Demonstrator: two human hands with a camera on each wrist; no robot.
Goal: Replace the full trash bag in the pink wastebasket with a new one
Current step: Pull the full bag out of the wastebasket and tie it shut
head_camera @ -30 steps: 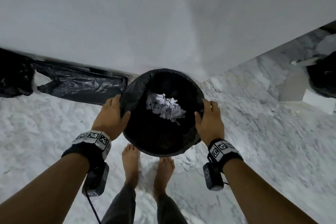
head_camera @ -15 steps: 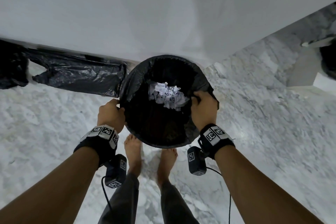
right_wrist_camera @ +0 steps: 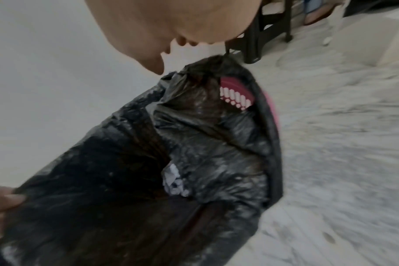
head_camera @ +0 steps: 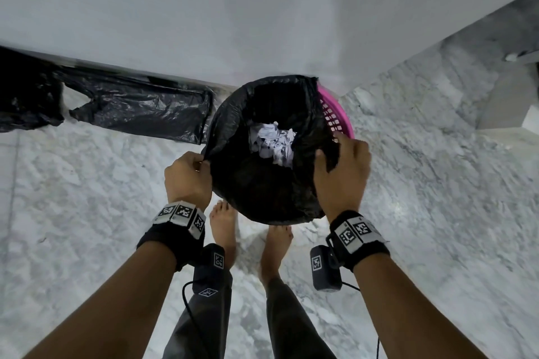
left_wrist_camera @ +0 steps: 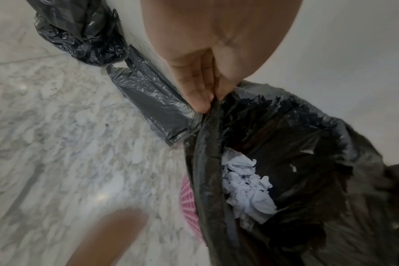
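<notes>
The pink wastebasket [head_camera: 336, 114] stands on the floor against the wall, lined with a full black trash bag [head_camera: 262, 183] holding crumpled white paper [head_camera: 272, 143]. My left hand [head_camera: 201, 162] pinches the bag's left edge between thumb and fingers [left_wrist_camera: 201, 97]. My right hand [head_camera: 329, 151] grips the bag's right edge, thumb inside. That edge is pulled off the rim, so the pink lattice wall [right_wrist_camera: 235, 95] shows. A flat new black bag [head_camera: 140, 108] lies on the floor to the left.
A crumpled black bag [left_wrist_camera: 80, 32] sits at the far left by the wall. My bare feet [head_camera: 223, 230] stand just in front of the basket on the marble floor. Dark furniture legs [right_wrist_camera: 262, 36] and a white ledge [head_camera: 510, 102] lie to the right.
Both hands went from the basket's sides to the bag's rim and took hold of it. The right edge has come off the basket, baring pink.
</notes>
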